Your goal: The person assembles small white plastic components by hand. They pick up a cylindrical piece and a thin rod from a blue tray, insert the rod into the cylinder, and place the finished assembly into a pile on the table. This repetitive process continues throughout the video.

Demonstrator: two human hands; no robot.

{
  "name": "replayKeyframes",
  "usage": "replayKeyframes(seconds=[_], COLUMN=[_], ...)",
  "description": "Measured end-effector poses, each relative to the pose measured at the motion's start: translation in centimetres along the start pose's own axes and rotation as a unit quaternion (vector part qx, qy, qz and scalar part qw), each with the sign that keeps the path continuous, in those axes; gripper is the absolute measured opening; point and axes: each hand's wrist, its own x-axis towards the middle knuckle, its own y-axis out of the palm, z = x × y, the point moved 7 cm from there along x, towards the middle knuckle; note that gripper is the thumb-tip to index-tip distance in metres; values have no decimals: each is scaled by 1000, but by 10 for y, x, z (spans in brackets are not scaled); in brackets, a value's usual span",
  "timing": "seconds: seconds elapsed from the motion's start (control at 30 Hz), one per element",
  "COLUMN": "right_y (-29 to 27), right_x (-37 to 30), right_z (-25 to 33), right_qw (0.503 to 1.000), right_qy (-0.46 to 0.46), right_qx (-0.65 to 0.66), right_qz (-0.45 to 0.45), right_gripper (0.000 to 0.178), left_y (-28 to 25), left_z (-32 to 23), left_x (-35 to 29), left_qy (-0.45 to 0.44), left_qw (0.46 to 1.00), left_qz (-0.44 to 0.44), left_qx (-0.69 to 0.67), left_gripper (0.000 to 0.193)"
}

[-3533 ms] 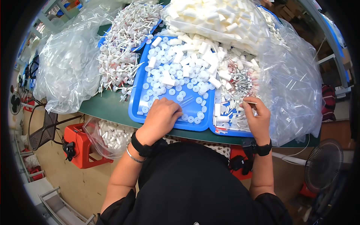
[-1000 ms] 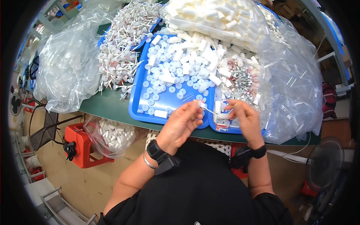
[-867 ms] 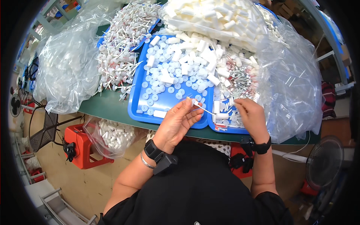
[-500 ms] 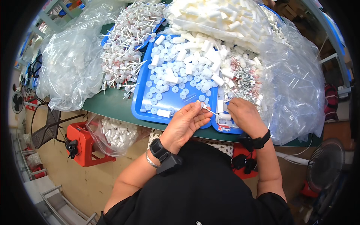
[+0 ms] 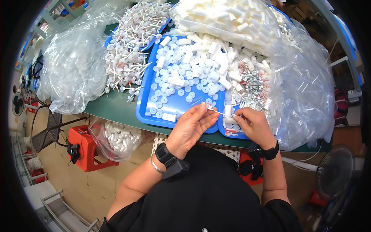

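Note:
My left hand (image 5: 192, 127) pinches a thin white stem with a small round cap (image 5: 216, 111) at the near edge of the blue tray (image 5: 176, 104). My right hand (image 5: 254, 125) holds the other end of that stem, its fingertips closed around a small white part at the tip. Both hands meet just above the tray's front rim. The tray carries several round white caps (image 5: 181, 73) and white tubes (image 5: 216, 58). A second blue tray (image 5: 232, 133) to the right holds metal springs and pins (image 5: 253, 85).
A heap of assembled white stems (image 5: 133, 54) lies at the far left of the green table (image 5: 112, 110). Clear plastic bags (image 5: 71, 67) flank both sides; a bag of white tubes (image 5: 228, 19) sits behind. A red stool (image 5: 87, 149) and a hanging bag of parts (image 5: 119, 137) are below the edge.
My left hand left the caps in the tray and rose with a stem. My right hand came up from the small tray, and both now hold the stem together.

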Motion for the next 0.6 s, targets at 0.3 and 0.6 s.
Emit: replayKeyframes(seconds=[0.3, 0.6], right_y=[-2, -1], right_x=[-1, 0], right_z=[20, 19], right_qw=[999, 998], right_qy=[-38, -37], right_qx=[6, 0], right_qz=[-28, -50], right_gripper=[10, 10], left_y=[3, 1], left_z=[4, 0], left_x=[2, 0], left_qy=[14, 20], left_qw=[1000, 1000], left_qz=[10, -3], left_qx=[18, 16], left_gripper=[20, 18])
